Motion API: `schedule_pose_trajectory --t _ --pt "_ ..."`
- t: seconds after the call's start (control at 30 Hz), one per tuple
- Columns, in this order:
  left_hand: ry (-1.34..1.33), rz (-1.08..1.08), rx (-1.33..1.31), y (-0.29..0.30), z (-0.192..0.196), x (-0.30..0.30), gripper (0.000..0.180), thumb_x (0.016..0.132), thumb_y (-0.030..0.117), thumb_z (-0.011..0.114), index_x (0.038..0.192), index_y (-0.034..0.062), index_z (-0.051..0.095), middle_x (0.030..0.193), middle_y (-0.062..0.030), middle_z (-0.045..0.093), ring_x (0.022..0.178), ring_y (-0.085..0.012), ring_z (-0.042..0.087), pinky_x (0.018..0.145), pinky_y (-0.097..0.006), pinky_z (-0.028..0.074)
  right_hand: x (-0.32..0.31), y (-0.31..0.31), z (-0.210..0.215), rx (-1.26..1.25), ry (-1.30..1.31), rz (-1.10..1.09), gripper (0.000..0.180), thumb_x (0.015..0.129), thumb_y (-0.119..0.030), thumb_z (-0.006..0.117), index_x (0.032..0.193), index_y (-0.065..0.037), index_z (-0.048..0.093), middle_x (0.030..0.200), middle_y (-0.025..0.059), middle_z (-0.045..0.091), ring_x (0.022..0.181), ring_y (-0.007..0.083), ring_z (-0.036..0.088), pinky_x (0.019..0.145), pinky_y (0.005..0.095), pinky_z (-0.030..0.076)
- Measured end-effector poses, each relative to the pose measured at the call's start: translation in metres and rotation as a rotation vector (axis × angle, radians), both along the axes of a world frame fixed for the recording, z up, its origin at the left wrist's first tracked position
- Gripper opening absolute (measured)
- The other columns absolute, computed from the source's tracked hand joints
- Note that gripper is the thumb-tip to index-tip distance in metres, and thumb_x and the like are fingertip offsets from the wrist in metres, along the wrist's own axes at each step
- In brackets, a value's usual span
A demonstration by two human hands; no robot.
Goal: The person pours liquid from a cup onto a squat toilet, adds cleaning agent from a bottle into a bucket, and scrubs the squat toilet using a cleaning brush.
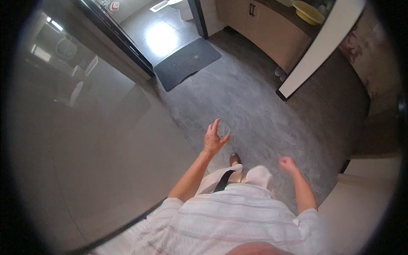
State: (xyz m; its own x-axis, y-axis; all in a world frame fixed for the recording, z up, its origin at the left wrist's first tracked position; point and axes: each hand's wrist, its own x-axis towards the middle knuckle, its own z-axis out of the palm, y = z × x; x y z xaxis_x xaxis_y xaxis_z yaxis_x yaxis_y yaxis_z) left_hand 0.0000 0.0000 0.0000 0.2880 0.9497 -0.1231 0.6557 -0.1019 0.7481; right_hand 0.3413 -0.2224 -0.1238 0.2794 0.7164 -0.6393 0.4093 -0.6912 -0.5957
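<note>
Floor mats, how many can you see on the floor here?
1. A dark floor mat lies on the grey floor at the doorway to the tiled room, ahead of the left hand. Others may be hidden beyond the doorway.

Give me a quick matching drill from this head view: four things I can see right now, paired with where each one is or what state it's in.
Things:
1. clear glass
2. right hand
3. dark mat
4. yellow basin

Places or states:
A. on the counter, top right
B. flat on the floor by the bright doorway
C. held in the left hand
D. loosely curled, holding nothing

Pairs: 1-C, 2-D, 3-B, 4-A
</note>
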Motion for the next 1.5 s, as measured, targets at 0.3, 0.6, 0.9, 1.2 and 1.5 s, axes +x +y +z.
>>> schedule_pose_trajectory --t 0.3,0.6,0.9,1.2,1.5 --pt "-0.165 0.252 0.172 0.159 -0.019 0.029 0.074 0.059 0.019 0.075 0.123 0.0114 0.039 0.102 -0.0114 0.050 0.086 -0.0241 0.054 0.071 -0.033 0.046 0.146 0.010 0.014 -0.827 -0.135 -0.148 0.014 0.066 -0.008 0.053 0.054 -0.003 0.055 0.054 0.0093 0.056 0.041 0.0183 0.050 0.042 0.0350 0.040" --pt "-0.015 0.685 0.127 0.172 -0.034 -0.053 0.080 0.057 0.023 0.074 0.126 0.0106 0.034 0.102 -0.0127 0.048 0.082 -0.0224 0.054 0.070 -0.031 0.047 0.121 0.398 0.016 -0.053 -0.109 0.266 0.019 0.074 -0.011 0.044 0.057 -0.004 0.050 0.049 0.0072 0.050 0.039 0.0152 0.048 0.033 0.0306 0.035" --pt "0.092 0.918 0.087 0.253 -0.046 -0.184 0.085 0.052 0.024 0.075 0.125 0.0093 0.034 0.089 -0.0099 0.049 0.074 -0.0219 0.052 0.069 -0.034 0.044 -0.063 0.634 0.070 0.243 0.283 0.332 0.027 0.074 -0.012 0.054 0.099 -0.002 0.055 0.071 0.0019 0.058 0.057 0.0086 0.055 0.043 0.0234 0.040" --pt "0.060 0.692 0.236 0.474 -0.024 -0.221 0.078 0.056 0.023 0.074 0.123 0.0098 0.036 0.085 -0.0095 0.047 0.076 -0.0227 0.050 0.069 -0.034 0.043 -0.040 0.608 0.001 -0.366 0.035 0.245 0.014 0.069 -0.009 0.053 0.080 -0.003 0.060 0.060 0.0050 0.058 0.049 0.0121 0.054 0.037 0.0260 0.037" --pt "0.085 0.704 0.219 0.638 -0.056 -0.239 0.076 0.055 0.022 0.073 0.122 0.0073 0.038 0.080 -0.0086 0.045 0.070 -0.0211 0.048 0.066 -0.032 0.042 -0.061 0.830 -0.011 -0.390 0.008 0.251 0.003 0.071 -0.010 0.053 0.073 -0.008 0.055 0.056 0.0032 0.053 0.046 0.0115 0.052 0.033 0.0240 0.031"
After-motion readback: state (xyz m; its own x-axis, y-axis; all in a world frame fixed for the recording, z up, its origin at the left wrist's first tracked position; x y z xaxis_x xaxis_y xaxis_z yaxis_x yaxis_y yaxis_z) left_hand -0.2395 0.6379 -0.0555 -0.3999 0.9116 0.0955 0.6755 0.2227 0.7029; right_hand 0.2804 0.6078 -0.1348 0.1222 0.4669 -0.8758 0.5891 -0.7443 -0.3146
